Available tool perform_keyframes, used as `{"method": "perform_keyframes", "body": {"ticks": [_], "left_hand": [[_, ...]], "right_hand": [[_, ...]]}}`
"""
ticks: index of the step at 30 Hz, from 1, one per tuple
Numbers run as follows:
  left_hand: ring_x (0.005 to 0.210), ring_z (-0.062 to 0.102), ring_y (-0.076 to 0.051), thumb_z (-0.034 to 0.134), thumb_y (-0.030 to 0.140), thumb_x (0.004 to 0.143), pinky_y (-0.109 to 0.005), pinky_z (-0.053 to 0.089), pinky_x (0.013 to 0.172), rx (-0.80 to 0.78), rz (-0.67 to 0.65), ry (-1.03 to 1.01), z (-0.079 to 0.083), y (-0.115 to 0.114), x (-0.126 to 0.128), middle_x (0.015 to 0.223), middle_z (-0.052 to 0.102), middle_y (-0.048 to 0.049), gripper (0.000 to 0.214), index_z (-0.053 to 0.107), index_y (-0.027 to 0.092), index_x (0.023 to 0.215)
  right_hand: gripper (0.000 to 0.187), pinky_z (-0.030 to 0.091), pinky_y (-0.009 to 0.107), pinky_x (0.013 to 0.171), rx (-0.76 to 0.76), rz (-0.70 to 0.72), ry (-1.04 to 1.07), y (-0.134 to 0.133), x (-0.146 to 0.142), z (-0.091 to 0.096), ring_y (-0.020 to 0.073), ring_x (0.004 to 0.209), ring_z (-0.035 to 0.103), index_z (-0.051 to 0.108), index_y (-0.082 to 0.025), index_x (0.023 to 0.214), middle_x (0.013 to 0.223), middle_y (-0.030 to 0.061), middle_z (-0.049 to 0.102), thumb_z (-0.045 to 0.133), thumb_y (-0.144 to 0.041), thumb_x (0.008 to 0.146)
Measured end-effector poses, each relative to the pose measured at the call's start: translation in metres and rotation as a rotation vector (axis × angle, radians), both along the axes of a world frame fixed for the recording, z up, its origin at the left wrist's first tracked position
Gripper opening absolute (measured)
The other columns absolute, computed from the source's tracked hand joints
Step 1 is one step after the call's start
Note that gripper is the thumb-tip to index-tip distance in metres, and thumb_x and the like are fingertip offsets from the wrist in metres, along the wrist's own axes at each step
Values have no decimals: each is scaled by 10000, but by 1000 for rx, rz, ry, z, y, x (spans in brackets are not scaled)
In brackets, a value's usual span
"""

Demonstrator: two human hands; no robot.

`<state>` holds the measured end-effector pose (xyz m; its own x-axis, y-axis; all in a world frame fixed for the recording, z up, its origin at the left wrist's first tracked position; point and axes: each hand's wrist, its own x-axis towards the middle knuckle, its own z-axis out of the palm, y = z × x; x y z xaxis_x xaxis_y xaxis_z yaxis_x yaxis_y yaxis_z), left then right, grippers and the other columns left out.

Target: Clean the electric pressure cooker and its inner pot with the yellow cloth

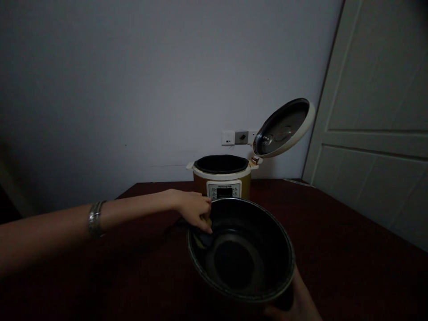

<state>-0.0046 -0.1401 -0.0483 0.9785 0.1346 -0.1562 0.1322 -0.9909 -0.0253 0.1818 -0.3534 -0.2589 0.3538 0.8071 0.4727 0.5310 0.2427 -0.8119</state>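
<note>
Tilted toward me is a dark inner pot of a cooker, its hollow facing up and its base ring showing. My right hand grips the pot's outside at the lower right, partly hidden behind it. Over the pot's left rim reaches my left hand, fingers closed on a dark cloth with yellowish-green parts. The cloth lies against the pot's inner left wall, and some of it trails outside the rim. Behind the pot stands an electric pressure cooker with its hinged lid raised to the right.
The dark red table runs back to a pale wall. Wall sockets sit behind the cooker. At the right is a panelled door. The room is dim.
</note>
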Motion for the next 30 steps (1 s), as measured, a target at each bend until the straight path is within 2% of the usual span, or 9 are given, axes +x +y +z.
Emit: {"method": "perform_keyframes", "body": {"ticks": [4, 7, 11, 16, 20, 23, 26, 28, 30], "left_hand": [[566, 562, -131, 653, 572, 672, -246, 440, 636, -468, 59, 203, 15, -15, -4, 549, 641, 19, 376, 675, 217, 550], [538, 567, -122, 708, 480, 646, -223, 439, 584, -680, 71, 360, 25, -26, -2, 558, 647, 45, 264, 708, 217, 623], [664, 612, -145, 757, 282, 609, -219, 454, 615, -676, 24, 520, 24, -40, -2, 692, 684, 56, 187, 722, 225, 784], [645, 576, -146, 798, 246, 560, -227, 442, 634, -501, -67, 350, 13, -50, -4, 623, 635, 44, 169, 694, 221, 691], [656, 562, -127, 753, 214, 625, -217, 439, 641, -548, -47, 254, 24, -48, -10, 685, 647, 30, 151, 708, 200, 769], [679, 578, -139, 725, 314, 668, -243, 458, 653, -597, 82, 240, 49, -25, -22, 761, 679, 7, 225, 714, 185, 852], [663, 586, -144, 715, 395, 661, -251, 463, 635, -601, 272, 198, 69, 21, -41, 761, 693, -8, 305, 710, 181, 878], [638, 585, -137, 686, 415, 678, -244, 453, 628, -485, 414, 92, 68, 55, -56, 734, 691, -16, 331, 702, 175, 905], [624, 586, -142, 627, 425, 719, -261, 448, 643, -280, 591, -60, 50, 79, -69, 737, 689, -43, 361, 688, 154, 951]], "right_hand": [[993, 333, 480, 1070, 18, -27, -53, 1, -1, -1, 360, 1325, 327, 156, -216, 1449, 1432, 117, 356, 700, -361, 630], [997, 334, 486, 1066, 26, -30, -88, 1, -1, -2, 358, 1324, 330, 140, -213, 1452, 1453, 120, 332, 697, -363, 638], [1019, 338, 508, 1053, -12, -42, -68, 1, 2, -7, 365, 1307, 352, 135, -182, 1449, 1448, 152, 334, 705, -366, 626], [1028, 304, 528, 1068, -50, -99, -55, 2, 4, -15, 361, 1327, 315, 140, -189, 1439, 1445, 149, 329, 719, -368, 608], [994, 315, 512, 1067, -17, -79, -63, 2, 2, -13, 349, 1323, 329, 156, -202, 1432, 1431, 145, 348, 708, -410, 633], [998, 308, 518, 1067, -17, -85, -43, 0, 0, -7, 350, 1319, 333, 156, -182, 1430, 1423, 162, 349, 703, -448, 639], [988, 279, 513, 1083, -31, -57, -30, -4, -2, 0, 338, 1332, 310, 150, -173, 1435, 1435, 166, 322, 694, -457, 660], [985, 261, 504, 1095, -44, -26, -16, -7, -3, 6, 327, 1345, 286, 129, -178, 1442, 1447, 159, 301, 686, -453, 678], [985, 240, 495, 1107, -67, 6, -4, -9, -4, 11, 316, 1359, 259, 97, -186, 1449, 1457, 149, 281, 678, -442, 697]]}}
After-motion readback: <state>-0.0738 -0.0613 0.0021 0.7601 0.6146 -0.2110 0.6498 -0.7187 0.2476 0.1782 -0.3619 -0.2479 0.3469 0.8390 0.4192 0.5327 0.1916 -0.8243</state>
